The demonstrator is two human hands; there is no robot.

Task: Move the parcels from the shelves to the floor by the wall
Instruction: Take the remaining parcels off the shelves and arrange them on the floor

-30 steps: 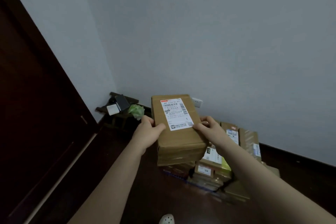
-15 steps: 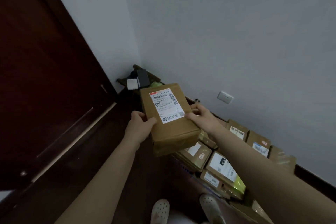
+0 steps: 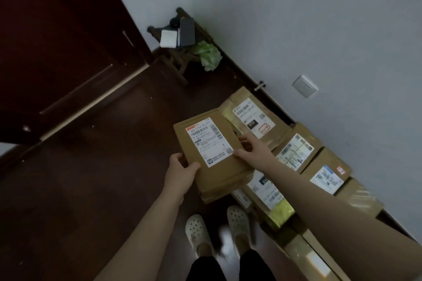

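I hold a brown cardboard parcel (image 3: pixel 213 175) with a white shipping label on top, in the middle of the head view. My left hand (image 3: pixel 180 172) grips its near left edge, thumb on top. My right hand (image 3: pixel 252 149) grips its right edge, fingers curled over the top face. The parcel hangs above the dark floor, just left of a row of several brown labelled parcels (image 3: pixel 294 150) lying on the floor along the grey wall (image 3: pixel 296 18). The parcel's underside is hidden.
A dark wooden door (image 3: pixel 57 41) fills the left. A small dark stool (image 3: pixel 180 52) with a white packet, a dark box and a green bag (image 3: pixel 209 55) stands in the corner. A wall socket (image 3: pixel 304 86) sits above the parcels. My feet in pale clogs (image 3: pixel 217 230) stand below.
The view has tilted down toward the floor. The held parcel has come lower and closer to the row of parcels by the wall. Both hands keep their grip.
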